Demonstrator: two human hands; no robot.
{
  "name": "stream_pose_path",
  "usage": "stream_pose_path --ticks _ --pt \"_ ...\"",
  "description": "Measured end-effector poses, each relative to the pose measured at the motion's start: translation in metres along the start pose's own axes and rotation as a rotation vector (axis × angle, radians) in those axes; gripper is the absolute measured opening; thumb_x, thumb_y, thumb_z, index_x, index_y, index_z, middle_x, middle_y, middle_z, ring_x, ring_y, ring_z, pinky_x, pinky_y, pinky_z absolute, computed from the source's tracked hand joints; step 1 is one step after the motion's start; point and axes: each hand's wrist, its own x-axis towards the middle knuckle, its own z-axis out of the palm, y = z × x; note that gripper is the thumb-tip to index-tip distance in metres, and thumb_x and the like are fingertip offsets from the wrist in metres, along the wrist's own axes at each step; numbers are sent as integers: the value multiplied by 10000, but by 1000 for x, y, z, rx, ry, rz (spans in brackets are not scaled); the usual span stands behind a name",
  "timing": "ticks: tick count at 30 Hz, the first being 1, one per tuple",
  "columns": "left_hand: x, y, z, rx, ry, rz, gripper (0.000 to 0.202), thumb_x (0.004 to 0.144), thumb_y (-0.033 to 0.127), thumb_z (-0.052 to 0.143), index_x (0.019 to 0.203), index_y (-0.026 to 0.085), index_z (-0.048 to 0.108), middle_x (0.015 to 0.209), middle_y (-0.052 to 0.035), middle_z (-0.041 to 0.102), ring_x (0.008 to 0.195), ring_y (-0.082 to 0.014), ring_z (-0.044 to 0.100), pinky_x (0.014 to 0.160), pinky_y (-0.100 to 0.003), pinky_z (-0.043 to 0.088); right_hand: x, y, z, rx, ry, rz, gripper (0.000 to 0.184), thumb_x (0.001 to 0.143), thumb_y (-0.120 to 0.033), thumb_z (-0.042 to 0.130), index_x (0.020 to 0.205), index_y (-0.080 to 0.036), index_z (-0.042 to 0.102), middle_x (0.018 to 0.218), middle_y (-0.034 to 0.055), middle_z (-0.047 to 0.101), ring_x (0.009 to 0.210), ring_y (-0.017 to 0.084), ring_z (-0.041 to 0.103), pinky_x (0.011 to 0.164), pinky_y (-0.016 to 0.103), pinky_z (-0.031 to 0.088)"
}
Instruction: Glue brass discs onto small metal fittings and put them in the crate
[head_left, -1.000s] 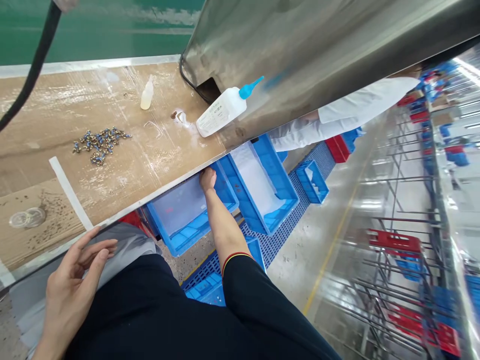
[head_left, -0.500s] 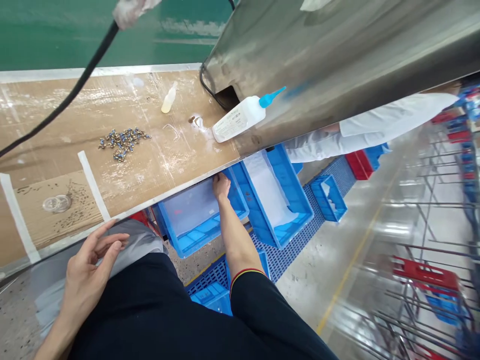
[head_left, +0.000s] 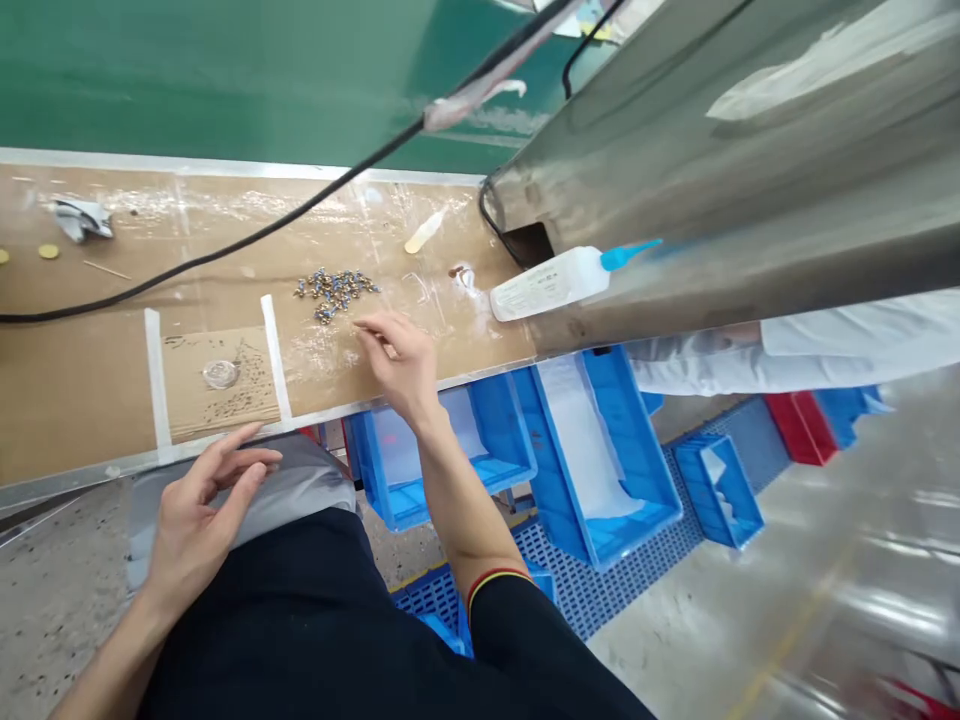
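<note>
My right hand (head_left: 397, 362) hovers over the cardboard-covered bench (head_left: 225, 300), fingers drawn together in a pinch on something too small to make out. Just beyond its fingertips lies a pile of small metal fittings (head_left: 334, 291). My left hand (head_left: 202, 510) rests open on my lap, fingers spread on grey cloth (head_left: 292, 490) at the bench's near edge. A white squeeze bottle with a blue nozzle (head_left: 559, 283) lies on its side to the right of the pile.
Blue bins (head_left: 600, 460) sit on the floor under the bench. A steel machine housing (head_left: 712, 170) overhangs at the right, another person's white sleeve (head_left: 825, 350) below it. A black cable (head_left: 225, 240) crosses the bench. A small dropper bottle (head_left: 424, 232) and clear dish (head_left: 221, 374) lie there too.
My right hand has come up out of the blue bin below the bench and now sits over the benchtop near the fittings. The view has swung left. My left hand stays put.
</note>
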Motion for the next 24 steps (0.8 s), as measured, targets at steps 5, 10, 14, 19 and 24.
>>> stream_pose_path --ticks 5,10,14,19,24 --pt "-23 -10 -54 -34 471 72 468 1045 509 860 1452 286 800 1091 -22 910 937 -225 881 985 -339 718 59 -24 33 -381 -311 -40 222 1083 -179 634 1196 -223 820 1271 120 810 1168 296 751 1011 413 588" --pt "-58 -29 -134 -21 958 171 399 1043 391 876 1407 239 817 1013 -36 907 849 -196 877 916 -342 739 54 -16 31 -481 -391 -69 195 986 -295 635 1022 -267 824 1140 136 818 946 310 744 807 456 542" --pt "-65 -32 -221 73 1133 330 356 1052 390 789 1362 217 793 989 -61 892 853 -214 868 833 -373 739 55 12 40 -465 -315 -99 193 884 -509 624 914 -406 785 1071 147 842 852 325 723 677 495 439" --pt "-31 -27 -312 491 1143 241 290 1055 198 654 1289 177 824 1026 -85 882 883 -198 847 847 -322 681 48 7 37 -454 -261 19 190 779 -618 653 829 -478 772 1013 143 861 843 381 757 643 526 418" --pt "7 -17 -353 674 1043 138 117 930 102 819 1035 134 857 1052 -171 861 1119 -337 828 1050 -401 610 50 3 43 -409 -192 49 177 757 -546 694 827 -439 817 910 110 860 869 379 798 705 532 514"
